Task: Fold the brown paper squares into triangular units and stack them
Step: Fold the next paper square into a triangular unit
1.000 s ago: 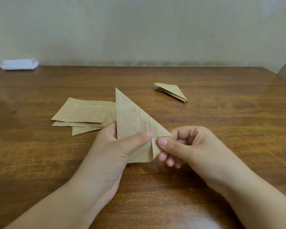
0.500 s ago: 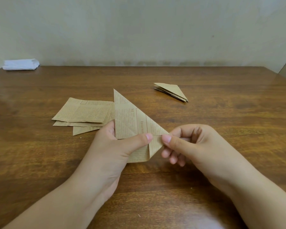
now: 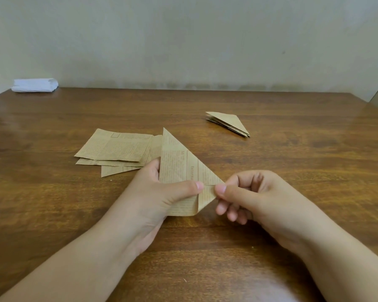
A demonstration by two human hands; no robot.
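On our glossy, dark-grained wooden desk (image 3: 271,166) against a plain pale wall (image 3: 183,40), our left hand (image 3: 159,195) clamps a printed brown paper triangle (image 3: 179,164), our right hand (image 3: 255,197) pinching its corner. Flat squares (image 3: 116,149) lie left, folded units (image 3: 229,123) behind, a white cloth (image 3: 34,85) far back.

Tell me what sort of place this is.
Probably a plain room at home or in an office, used for paper craft: a bare wooden table pushed against a plain pale wall, with loose brown paper squares and a folded white cloth on it.
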